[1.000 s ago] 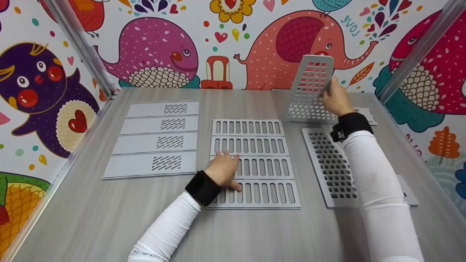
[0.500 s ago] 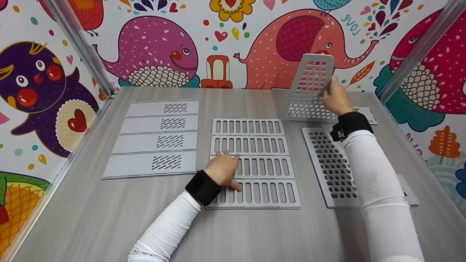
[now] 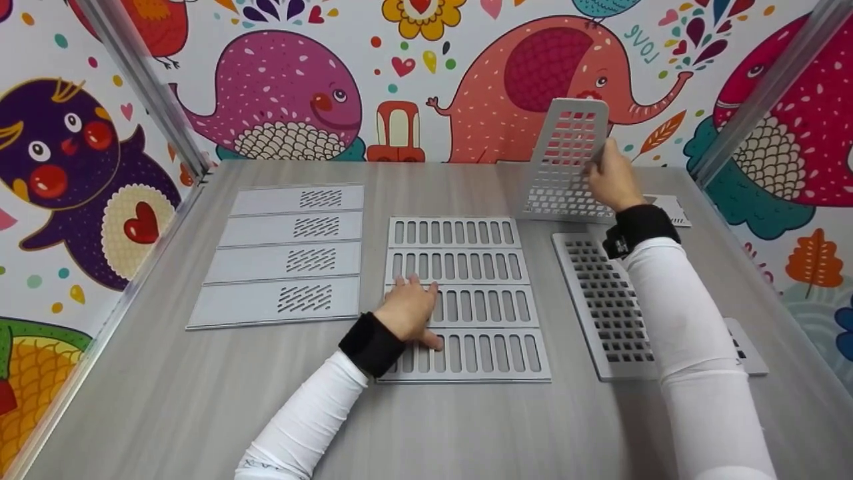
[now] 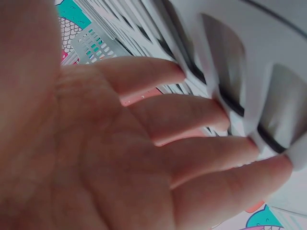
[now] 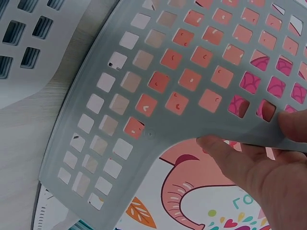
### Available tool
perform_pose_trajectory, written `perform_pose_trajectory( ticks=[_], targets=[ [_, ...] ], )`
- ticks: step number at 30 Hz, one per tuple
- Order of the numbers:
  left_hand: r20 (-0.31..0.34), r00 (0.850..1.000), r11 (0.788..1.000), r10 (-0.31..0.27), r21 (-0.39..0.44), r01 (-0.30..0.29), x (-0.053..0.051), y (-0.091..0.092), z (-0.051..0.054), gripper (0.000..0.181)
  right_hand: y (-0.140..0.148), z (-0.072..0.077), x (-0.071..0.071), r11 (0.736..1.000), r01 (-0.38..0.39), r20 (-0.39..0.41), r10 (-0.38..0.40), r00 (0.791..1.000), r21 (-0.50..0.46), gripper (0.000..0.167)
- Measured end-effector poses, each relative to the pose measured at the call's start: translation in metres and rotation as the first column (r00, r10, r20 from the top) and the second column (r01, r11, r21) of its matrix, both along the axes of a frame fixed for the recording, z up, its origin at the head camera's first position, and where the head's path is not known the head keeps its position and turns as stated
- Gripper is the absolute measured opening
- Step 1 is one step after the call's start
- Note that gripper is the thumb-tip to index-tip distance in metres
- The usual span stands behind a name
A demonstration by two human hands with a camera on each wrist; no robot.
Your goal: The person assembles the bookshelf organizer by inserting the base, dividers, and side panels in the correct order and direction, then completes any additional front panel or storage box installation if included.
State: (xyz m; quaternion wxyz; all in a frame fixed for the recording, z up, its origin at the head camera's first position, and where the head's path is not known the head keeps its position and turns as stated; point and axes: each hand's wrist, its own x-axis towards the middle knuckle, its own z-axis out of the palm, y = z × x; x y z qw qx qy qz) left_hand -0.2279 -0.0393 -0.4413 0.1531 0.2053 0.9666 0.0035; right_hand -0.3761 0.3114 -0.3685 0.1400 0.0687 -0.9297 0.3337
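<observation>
My right hand [image 3: 614, 179] pinches the right edge of a grey panel [image 3: 578, 143] with square holes, which stands tilted up at the back right of the table. In the right wrist view the thumb and fingers of the hand [image 5: 259, 167] hold the edge of this panel [image 5: 168, 122]. My left hand [image 3: 408, 313] rests, fingers spread, on the left side of a block of slotted panels [image 3: 466, 327] in four rows. The left wrist view shows the fingertips of the hand [image 4: 144, 143] touching the slotted surface [image 4: 259, 91].
Four panels with slanted slits [image 3: 266, 263] lie at the left. A stack of square-holed panels [image 3: 593, 300] lies right of centre, partly under my right forearm. Other panels show at its right [image 3: 746, 350] and at the back right [image 3: 670, 208]. Patterned walls [image 3: 413, 67] enclose the table.
The raised panel and my right hand have shifted very slightly to the left. My left hand has stayed in place on the slotted panels.
</observation>
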Motion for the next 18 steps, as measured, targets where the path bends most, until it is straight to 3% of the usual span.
perform_pose_trajectory(
  ticks=[11, 18],
  targets=[
    [0.007, 1.000, 1.000, -0.005, 0.000, 0.005, -0.001, -0.001, 0.001, 0.116, 0.000, -0.003, -0.001, 1.000, 0.004, 0.005, -0.004, 1.000, 0.005, 0.034],
    [0.006, 1.000, 1.000, -0.010, -0.009, 0.010, -0.001, -0.001, 0.001, 0.116, 0.004, -0.012, -0.001, 0.994, 0.024, 0.041, -0.029, 0.999, 0.102, 0.037]
  ],
)
